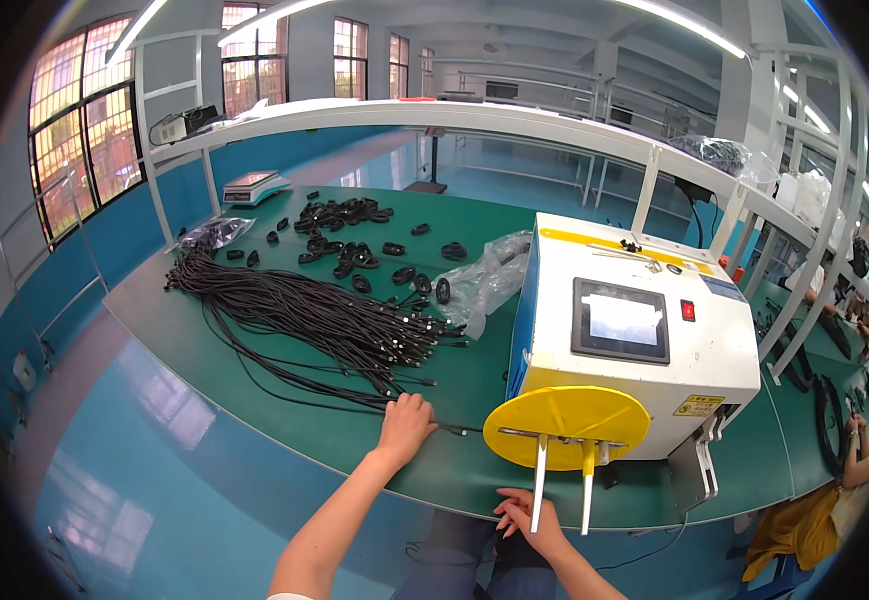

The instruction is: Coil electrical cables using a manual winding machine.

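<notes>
My left hand (pixel 408 428) is at the near edge of the green table, fingers closed on a black cable (pixel 453 430) whose metal-tipped end sticks out to the right. Beyond it lies a thick bundle of long black cables (pixel 325 310), their tips fanned toward the right. My right hand (pixel 532 517) is by the table's front edge, fingers loosely spread and no object visible in them. Just in front of it, a white winding machine (pixel 645 330) carries a yellow disc (pixel 567 425) with two projecting pegs, a white one (pixel 540 485) and a partly yellow one (pixel 588 488).
Several coiled black cables (pixel 345 215) lie behind the bundle, with a clear plastic bag (pixel 490 285) beside the machine. A small scale (pixel 253 188) stands at the far left corner. A white shelf frame (pixel 435 115) spans the back. At right, another person (pixel 845 490) sits by the table.
</notes>
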### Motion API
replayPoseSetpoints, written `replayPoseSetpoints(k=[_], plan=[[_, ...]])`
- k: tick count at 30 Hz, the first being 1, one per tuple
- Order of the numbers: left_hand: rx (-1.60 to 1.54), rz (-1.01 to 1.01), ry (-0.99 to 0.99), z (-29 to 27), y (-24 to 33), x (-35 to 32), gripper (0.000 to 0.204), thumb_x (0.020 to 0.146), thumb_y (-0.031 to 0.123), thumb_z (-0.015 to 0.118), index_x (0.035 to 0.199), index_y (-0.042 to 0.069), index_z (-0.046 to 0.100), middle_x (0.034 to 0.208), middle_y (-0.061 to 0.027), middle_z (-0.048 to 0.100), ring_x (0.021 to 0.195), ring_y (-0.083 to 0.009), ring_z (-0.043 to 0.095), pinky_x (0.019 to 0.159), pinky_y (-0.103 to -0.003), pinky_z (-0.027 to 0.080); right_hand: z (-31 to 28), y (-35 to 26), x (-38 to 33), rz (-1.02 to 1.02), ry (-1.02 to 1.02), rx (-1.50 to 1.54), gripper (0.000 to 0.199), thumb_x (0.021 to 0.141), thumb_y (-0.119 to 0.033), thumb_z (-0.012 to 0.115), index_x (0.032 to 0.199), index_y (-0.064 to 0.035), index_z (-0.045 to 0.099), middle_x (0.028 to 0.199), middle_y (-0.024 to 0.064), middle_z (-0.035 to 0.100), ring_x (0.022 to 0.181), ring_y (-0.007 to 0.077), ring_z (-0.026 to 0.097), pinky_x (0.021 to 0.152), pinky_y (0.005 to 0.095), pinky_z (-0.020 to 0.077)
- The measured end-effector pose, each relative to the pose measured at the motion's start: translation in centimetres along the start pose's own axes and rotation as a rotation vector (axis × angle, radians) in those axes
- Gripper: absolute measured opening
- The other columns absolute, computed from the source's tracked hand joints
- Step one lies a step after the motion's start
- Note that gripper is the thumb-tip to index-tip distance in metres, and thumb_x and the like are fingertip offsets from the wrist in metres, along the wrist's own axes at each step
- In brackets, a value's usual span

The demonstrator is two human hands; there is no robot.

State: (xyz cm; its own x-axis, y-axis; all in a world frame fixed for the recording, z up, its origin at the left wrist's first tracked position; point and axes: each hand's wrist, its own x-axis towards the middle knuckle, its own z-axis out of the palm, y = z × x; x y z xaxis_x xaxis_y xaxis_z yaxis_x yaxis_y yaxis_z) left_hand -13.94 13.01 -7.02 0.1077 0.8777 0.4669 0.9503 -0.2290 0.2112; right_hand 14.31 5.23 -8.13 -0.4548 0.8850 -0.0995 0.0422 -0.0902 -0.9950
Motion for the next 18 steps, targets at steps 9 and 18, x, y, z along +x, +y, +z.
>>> replayPoseSetpoints(k=[9, 18], plan=[[-0.166, -0.019, 0.504, -2.7, -2.8, -1.6, 0.009, 0.086, 0.014, 0.059, 0.085, 0.006, 0.06, 0.081, -0.0087, 0.056, 0.076, -0.0265, 0.053, 0.068, -0.037, 0.039, 0.3, 0.0, -0.1, -0.004, -0.015, -0.014, 0.031, 0.093, -0.004, 0.049, 0.122, 0.0057, 0.051, 0.091, 0.0158, 0.063, 0.071, 0.0175, 0.064, 0.058, 0.0254, 0.0539], [-0.809, -0.165, 1.056, -17.3, 3.6, 0.5, 0.008, 0.093, 0.005, 0.049, 0.091, 0.003, 0.057, 0.081, -0.0014, 0.054, 0.064, -0.0092, 0.039, 0.057, -0.024, 0.033, 4.2, -4.9, -4.9, -0.358, -0.151, -0.442, 0.025, 0.085, -0.002, 0.06, 0.11, -0.0003, 0.063, 0.085, 0.0049, 0.065, 0.073, 0.0122, 0.064, 0.064, 0.0241, 0.0511]])
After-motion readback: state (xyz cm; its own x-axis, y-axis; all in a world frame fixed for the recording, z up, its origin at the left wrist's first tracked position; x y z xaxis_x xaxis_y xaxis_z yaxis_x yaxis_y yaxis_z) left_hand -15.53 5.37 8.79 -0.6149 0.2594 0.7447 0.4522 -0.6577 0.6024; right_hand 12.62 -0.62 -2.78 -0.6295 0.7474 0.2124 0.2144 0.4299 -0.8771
